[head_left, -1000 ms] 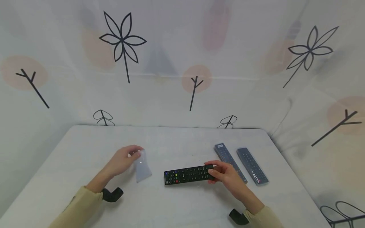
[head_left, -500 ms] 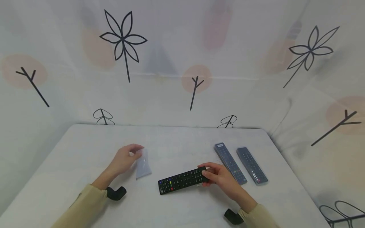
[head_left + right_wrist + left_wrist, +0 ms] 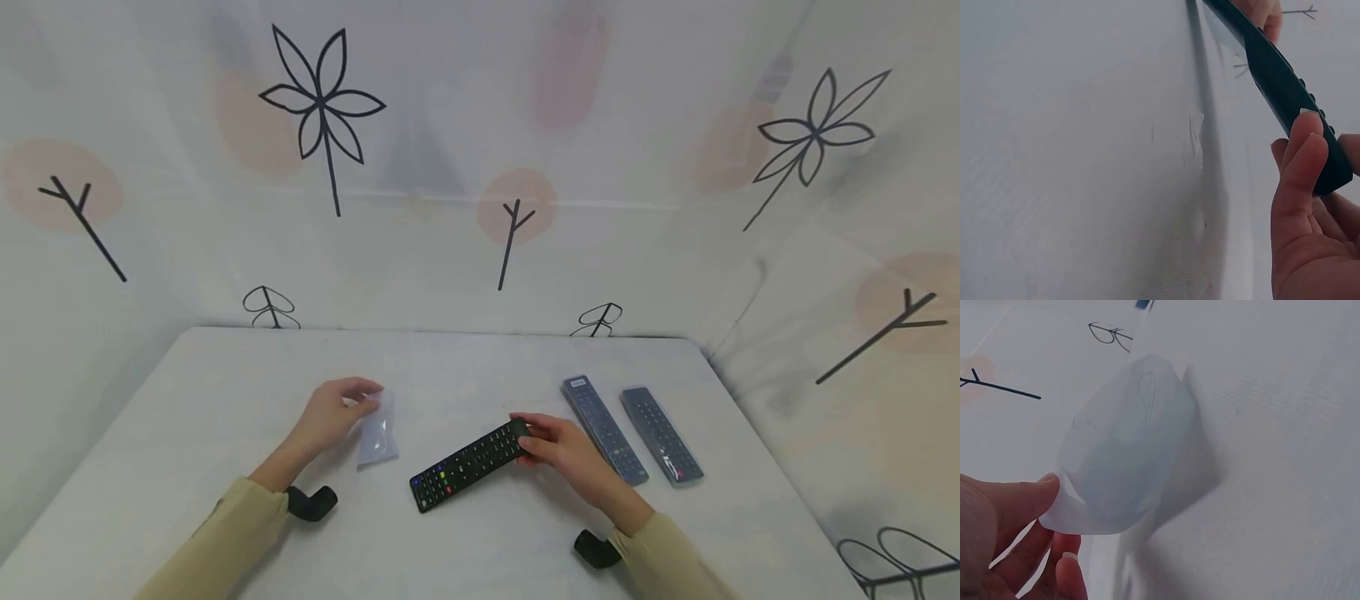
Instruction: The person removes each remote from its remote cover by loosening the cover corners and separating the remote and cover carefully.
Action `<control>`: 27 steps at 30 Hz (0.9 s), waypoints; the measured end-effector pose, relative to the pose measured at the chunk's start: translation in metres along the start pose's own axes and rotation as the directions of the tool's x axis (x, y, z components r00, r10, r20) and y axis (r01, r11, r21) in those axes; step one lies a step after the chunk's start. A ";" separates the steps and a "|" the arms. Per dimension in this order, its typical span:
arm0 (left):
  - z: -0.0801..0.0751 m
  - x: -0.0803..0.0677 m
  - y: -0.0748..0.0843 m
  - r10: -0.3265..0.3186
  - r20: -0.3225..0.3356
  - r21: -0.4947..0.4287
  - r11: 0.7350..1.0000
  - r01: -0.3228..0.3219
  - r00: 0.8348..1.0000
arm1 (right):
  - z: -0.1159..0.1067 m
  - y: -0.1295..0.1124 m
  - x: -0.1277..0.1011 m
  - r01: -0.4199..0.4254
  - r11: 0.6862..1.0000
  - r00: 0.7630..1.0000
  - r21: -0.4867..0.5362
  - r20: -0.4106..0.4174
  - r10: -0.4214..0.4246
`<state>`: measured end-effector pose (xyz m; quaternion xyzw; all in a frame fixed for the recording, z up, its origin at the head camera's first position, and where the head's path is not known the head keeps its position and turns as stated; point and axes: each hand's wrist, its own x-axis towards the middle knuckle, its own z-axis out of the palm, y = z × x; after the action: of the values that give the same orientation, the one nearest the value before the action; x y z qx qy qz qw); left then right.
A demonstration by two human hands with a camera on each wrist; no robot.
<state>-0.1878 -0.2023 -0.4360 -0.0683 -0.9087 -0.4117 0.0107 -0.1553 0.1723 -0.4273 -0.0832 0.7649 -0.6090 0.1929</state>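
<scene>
Remotes (image 3: 470, 464): three; clear sleeve (image 3: 377, 437): one.

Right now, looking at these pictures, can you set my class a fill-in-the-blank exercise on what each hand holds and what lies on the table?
1. The right hand grips one end of a black ____.
2. The left hand holds a clear plastic ____.
3. Beside the right hand, ____ more remotes lie on the table.
4. Both sleeves are ____ in colour.

Missing words: remote; bag; two; beige

Probably a curtained (image 3: 480, 167) tabletop (image 3: 225, 375) booth
</scene>
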 end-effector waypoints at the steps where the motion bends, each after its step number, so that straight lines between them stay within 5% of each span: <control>1: 0.000 0.000 0.000 0.000 0.003 0.000 1.000 0.000 1.000 | 0.000 -0.001 0.002 0.004 1.000 1.000 -0.004 -0.002 -0.004; 20: 0.004 0.001 0.006 0.006 0.008 -0.019 1.000 -0.006 1.000 | 0.017 0.001 0.040 0.020 0.994 0.992 -0.106 -0.118 -0.033; 27: 0.004 0.002 0.011 0.007 0.007 -0.012 1.000 -0.007 1.000 | 0.029 -0.003 0.058 0.016 1.000 0.989 -0.005 -0.146 -0.017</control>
<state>-0.1886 -0.1917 -0.4304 -0.0731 -0.9060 -0.4168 0.0088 -0.1969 0.1241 -0.4414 -0.0450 0.7773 -0.6137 0.1311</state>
